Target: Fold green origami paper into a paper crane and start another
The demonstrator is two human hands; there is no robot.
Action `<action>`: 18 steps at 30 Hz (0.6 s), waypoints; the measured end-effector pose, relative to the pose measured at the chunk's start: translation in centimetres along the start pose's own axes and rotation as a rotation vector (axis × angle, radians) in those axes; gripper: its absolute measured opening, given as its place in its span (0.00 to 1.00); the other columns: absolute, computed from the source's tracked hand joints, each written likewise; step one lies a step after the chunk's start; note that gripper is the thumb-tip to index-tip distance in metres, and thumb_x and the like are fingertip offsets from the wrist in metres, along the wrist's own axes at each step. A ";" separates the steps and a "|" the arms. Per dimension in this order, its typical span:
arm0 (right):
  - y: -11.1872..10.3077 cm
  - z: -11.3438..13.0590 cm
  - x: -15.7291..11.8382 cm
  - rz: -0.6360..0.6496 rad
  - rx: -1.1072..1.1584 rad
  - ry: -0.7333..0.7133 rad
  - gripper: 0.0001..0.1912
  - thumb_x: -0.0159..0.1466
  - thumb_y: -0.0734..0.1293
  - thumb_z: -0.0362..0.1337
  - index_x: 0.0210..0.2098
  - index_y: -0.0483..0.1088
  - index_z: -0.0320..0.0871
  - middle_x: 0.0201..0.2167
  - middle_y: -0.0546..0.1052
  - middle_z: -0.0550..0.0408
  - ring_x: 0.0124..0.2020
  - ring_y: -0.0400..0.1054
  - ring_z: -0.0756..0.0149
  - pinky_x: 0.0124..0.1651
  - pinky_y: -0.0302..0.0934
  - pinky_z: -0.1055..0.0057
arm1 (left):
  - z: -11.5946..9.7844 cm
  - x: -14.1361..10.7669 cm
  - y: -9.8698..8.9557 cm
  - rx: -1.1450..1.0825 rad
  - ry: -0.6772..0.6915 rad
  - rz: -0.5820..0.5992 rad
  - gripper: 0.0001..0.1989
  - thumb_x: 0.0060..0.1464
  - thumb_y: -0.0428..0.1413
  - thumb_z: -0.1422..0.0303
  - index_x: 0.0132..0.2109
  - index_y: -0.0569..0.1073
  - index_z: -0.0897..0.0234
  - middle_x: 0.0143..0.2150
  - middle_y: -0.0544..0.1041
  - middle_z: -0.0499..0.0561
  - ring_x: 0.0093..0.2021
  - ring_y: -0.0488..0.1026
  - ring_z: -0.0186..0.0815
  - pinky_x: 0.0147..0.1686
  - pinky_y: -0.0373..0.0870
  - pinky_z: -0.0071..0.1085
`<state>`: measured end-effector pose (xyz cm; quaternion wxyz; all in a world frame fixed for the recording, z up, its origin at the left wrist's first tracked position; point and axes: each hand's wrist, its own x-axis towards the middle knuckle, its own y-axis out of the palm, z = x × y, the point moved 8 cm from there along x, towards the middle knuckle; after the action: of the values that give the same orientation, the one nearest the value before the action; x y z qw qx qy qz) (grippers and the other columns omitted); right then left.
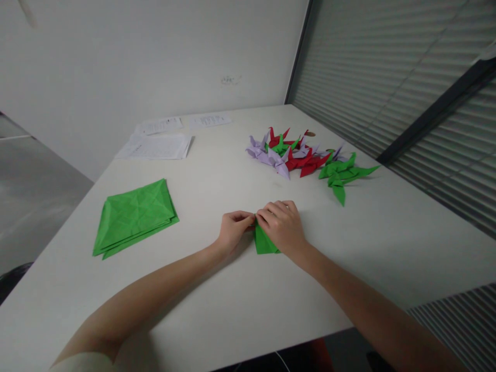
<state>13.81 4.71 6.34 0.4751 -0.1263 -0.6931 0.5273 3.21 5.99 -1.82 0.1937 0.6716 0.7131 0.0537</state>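
Note:
A small folded piece of green paper (264, 243) lies on the white table, partly hidden under my right hand. My left hand (235, 227) pinches its upper left corner between thumb and fingers. My right hand (282, 223) rests over the paper's upper right part, its fingers bent and close together, with the fingertips at the same corner. The two hands nearly touch there. To the left lies a stack of creased green paper sheets (135, 214).
Beyond my hands, on the right, sits a cluster of folded paper figures: purple (279, 163), red (308, 163) and green (339, 171). Printed sheets (158, 146) lie at the back left of the table (217, 181). Window blinds (387, 77) line the right side.

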 end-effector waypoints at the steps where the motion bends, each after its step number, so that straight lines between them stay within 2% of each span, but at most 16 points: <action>1: 0.1 0.1 0.0 0.008 -0.003 -0.008 0.10 0.67 0.63 0.34 0.30 0.72 0.43 0.29 0.75 0.54 0.36 0.64 0.63 0.44 0.48 0.63 | 0.2 0.1 0.0 -0.002 -0.008 0.006 0.09 0.36 0.65 0.68 0.26 0.78 0.70 0.28 0.78 0.55 0.29 0.73 0.35 0.35 0.72 0.34; 4: 0.3 -0.1 0.1 0.036 0.049 0.000 0.08 0.66 0.63 0.34 0.32 0.73 0.43 0.30 0.75 0.53 0.37 0.65 0.62 0.43 0.50 0.63 | 0.3 0.6 -0.5 0.032 0.000 0.009 0.09 0.38 0.64 0.68 0.27 0.77 0.70 0.27 0.78 0.55 0.29 0.72 0.33 0.34 0.71 0.32; 7: 1.2 -1.4 0.1 0.105 0.232 0.074 0.06 0.64 0.65 0.33 0.39 0.75 0.44 0.35 0.76 0.53 0.38 0.68 0.62 0.42 0.55 0.65 | -0.8 1.6 -1.0 0.210 0.102 0.059 0.09 0.41 0.62 0.70 0.33 0.77 0.69 0.29 0.78 0.53 0.29 0.73 0.33 0.33 0.70 0.32; 9: 2.3 -2.3 0.0 0.197 0.390 0.107 0.12 0.62 0.66 0.30 0.44 0.74 0.46 0.38 0.77 0.54 0.40 0.69 0.63 0.43 0.58 0.68 | -2.3 2.1 -0.9 0.458 0.249 0.147 0.19 0.39 0.62 0.75 0.43 0.76 0.65 0.37 0.79 0.53 0.33 0.74 0.35 0.35 0.71 0.33; 11: 3.3 -3.0 -0.2 0.282 0.473 0.123 0.17 0.60 0.66 0.29 0.48 0.73 0.47 0.39 0.76 0.54 0.41 0.70 0.64 0.44 0.60 0.68 | -3.8 2.1 -0.3 0.703 0.456 0.245 0.20 0.41 0.61 0.76 0.45 0.76 0.63 0.44 0.78 0.55 0.44 0.74 0.39 0.42 0.70 0.34; 13: 4.0 -3.8 -0.5 0.345 0.518 0.145 0.20 0.59 0.67 0.29 0.51 0.72 0.47 0.40 0.76 0.54 0.41 0.70 0.63 0.44 0.61 0.68 | -4.0 1.8 0.4 0.856 0.562 0.368 0.18 0.45 0.60 0.75 0.47 0.76 0.62 0.45 0.78 0.53 0.46 0.73 0.39 0.45 0.69 0.34; 15: 4.4 -4.6 -0.8 0.391 0.539 0.189 0.21 0.57 0.69 0.31 0.51 0.71 0.47 0.39 0.76 0.53 0.40 0.71 0.63 0.43 0.62 0.69 | -3.7 1.6 0.7 0.940 0.598 0.429 0.17 0.48 0.60 0.74 0.47 0.76 0.62 0.42 0.78 0.53 0.43 0.74 0.37 0.44 0.70 0.33; 18: 4.8 -5.8 -1.0 0.413 0.534 0.271 0.15 0.56 0.70 0.31 0.43 0.74 0.45 0.35 0.77 0.54 0.36 0.70 0.64 0.40 0.62 0.70 | -3.5 1.0 1.0 1.095 0.686 0.376 0.15 0.52 0.59 0.73 0.48 0.75 0.64 0.41 0.76 0.55 0.42 0.73 0.38 0.43 0.70 0.35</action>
<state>17.36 9.49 1.67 0.4621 -0.2038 -0.4216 0.7532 2.93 7.65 1.51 -0.4252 0.7304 0.5296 -0.0726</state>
